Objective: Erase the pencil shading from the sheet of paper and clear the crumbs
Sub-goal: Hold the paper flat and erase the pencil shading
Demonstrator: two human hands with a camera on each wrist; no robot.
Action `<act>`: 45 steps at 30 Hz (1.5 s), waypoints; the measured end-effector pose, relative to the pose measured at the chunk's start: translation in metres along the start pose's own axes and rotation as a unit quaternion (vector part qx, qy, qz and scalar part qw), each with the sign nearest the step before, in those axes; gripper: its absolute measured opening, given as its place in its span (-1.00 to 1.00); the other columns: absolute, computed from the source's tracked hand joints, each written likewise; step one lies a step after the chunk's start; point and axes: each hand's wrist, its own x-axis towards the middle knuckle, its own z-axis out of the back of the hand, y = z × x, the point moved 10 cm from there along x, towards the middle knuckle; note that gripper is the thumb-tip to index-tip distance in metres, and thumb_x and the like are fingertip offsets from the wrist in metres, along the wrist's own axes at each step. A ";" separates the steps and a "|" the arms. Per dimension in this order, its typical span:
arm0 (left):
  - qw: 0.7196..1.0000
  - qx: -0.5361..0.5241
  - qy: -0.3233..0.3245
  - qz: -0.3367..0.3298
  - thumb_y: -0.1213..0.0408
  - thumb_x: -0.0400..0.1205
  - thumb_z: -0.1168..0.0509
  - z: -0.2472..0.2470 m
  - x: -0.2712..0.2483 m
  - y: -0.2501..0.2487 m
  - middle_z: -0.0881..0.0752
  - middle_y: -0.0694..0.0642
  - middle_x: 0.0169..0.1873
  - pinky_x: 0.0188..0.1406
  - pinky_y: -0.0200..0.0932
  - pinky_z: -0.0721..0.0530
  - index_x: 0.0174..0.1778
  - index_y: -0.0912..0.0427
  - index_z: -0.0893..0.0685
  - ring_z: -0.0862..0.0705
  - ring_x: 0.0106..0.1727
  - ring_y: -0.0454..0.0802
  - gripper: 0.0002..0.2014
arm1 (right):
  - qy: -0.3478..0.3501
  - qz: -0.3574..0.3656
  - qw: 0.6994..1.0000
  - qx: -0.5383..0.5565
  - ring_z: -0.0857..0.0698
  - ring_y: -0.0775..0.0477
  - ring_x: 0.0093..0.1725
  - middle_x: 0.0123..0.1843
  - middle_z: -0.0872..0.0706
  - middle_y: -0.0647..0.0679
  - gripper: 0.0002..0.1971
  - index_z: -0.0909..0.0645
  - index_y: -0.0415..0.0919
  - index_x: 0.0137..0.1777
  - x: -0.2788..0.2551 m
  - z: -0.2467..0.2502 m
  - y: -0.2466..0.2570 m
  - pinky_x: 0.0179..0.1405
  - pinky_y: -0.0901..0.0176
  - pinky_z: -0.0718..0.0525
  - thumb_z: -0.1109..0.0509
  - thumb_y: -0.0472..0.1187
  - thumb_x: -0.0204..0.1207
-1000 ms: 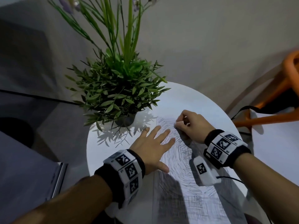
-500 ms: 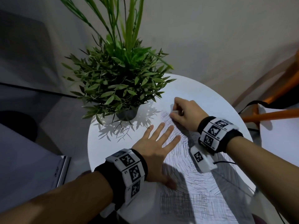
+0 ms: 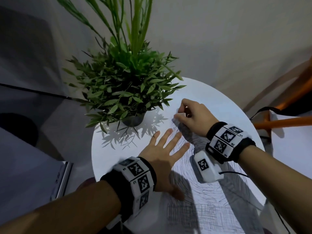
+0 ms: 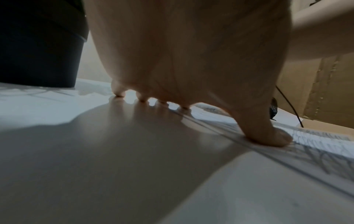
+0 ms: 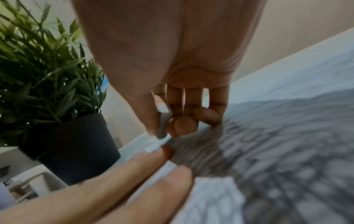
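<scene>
Round and white, the desk (image 3: 219, 105) carries a potted plant (image 3: 125, 92) at its far left and the paper (image 3: 202, 200), covered in pencil shading. I press my left hand (image 3: 162, 154) flat on the sheet's left edge, fingers spread and straight. My right hand (image 3: 192, 114) has its grip pinched on a small white eraser (image 5: 163, 121), tip down on the paper's far end.

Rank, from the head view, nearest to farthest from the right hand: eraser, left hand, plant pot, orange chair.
1. eraser, pinched in the right hand itself.
2. left hand, flat on the paper, below-left.
3. plant pot, to the left.
4. orange chair, far right, off the table.
</scene>
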 end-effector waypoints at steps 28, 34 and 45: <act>0.994 0.076 0.070 0.033 -0.72 0.29 -0.10 0.004 0.002 -0.004 0.57 0.34 0.60 0.56 0.52 0.39 0.66 -0.19 0.50 0.51 0.66 0.35 0.27 | 0.012 0.009 0.999 -0.051 -0.65 -0.08 -0.22 -0.23 -0.69 0.02 -0.77 -0.43 -0.03 -0.20 0.011 -0.012 -0.005 -0.16 0.07 -0.56 -0.44 -0.07 0.57; 0.998 0.063 0.017 -0.014 -0.60 0.45 -0.10 0.007 -0.002 -0.019 0.47 0.30 0.65 0.64 0.35 0.40 0.73 0.07 0.38 0.47 0.69 0.26 0.21 | 0.084 -0.024 0.994 0.058 -0.74 -0.18 -0.15 -0.21 -0.78 -0.09 -0.78 -0.55 -0.19 -0.16 -0.008 -0.017 -0.025 0.06 -0.23 -0.70 -0.49 -0.08 0.55; 0.997 0.022 0.025 -0.067 -0.66 0.27 -0.24 -0.006 -0.009 -0.032 0.57 0.19 0.56 0.63 0.34 0.42 0.71 0.08 0.43 0.51 0.67 0.25 0.41 | 0.118 0.053 0.989 -0.067 -0.56 0.11 -0.31 -0.32 -0.62 0.09 -0.81 -0.50 -0.11 -0.15 -0.001 -0.023 0.011 -0.21 0.13 -0.49 -0.45 -0.10 0.58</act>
